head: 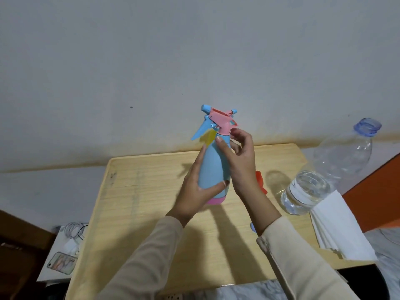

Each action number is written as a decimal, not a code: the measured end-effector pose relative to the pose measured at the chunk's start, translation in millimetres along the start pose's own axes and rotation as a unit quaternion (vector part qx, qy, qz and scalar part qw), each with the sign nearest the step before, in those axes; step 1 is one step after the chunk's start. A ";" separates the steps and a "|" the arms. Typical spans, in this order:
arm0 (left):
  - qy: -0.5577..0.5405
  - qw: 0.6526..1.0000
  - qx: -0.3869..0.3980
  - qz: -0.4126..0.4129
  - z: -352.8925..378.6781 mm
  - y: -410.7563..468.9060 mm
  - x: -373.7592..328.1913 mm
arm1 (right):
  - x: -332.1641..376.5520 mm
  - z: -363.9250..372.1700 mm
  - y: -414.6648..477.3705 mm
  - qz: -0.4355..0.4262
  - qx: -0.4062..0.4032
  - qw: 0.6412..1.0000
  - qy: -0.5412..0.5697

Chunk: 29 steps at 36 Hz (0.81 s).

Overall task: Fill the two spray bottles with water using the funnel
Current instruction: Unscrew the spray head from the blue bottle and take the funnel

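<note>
- The left hand [195, 189] has its grip clamped round the lower body of the blue spray bottle [213, 167], upright over the worktop [140, 191].
- The right hand [240, 161] pinches the bottle's neck below the pink trigger head [218, 120].
- An orange funnel [260, 180] and an open water bottle [320, 176] sit to the right.

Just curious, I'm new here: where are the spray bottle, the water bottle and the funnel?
spray bottle [211, 167]: head view, blue body.
water bottle [307, 191]: head view, water-filled lower part.
funnel [261, 180]: head view, orange edge showing.
</note>
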<state>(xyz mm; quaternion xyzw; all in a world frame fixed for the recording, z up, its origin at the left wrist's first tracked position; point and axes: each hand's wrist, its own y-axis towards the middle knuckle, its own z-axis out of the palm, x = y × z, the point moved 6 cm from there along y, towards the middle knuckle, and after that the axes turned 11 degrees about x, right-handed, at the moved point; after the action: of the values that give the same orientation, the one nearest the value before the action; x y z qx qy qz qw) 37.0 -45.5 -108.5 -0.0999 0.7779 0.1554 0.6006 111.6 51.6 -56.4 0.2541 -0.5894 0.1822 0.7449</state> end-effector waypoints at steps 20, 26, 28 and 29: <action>0.020 0.999 -0.026 0.005 -1.3 3.1 8.9 | -3.5 5.0 1.6 0.003 -0.007 1.000 -0.012; 0.034 0.999 -0.030 0.002 -8.1 2.7 17.2 | -5.4 11.9 5.0 0.001 0.040 0.998 -0.043; 0.041 0.999 -0.030 -0.008 -11.2 0.1 24.2 | -1.0 10.2 10.6 -0.008 0.038 0.998 -0.046; 0.042 0.999 -0.028 -0.013 -12.7 -1.5 28.3 | 1.7 9.0 14.3 -0.011 0.036 0.998 -0.043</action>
<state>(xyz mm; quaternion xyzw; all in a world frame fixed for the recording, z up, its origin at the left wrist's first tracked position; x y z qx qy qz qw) 18.8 -50.7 -133.1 -0.1332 0.7967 0.1650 0.5660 96.7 57.8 -50.9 0.2950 -0.6114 0.1841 0.7108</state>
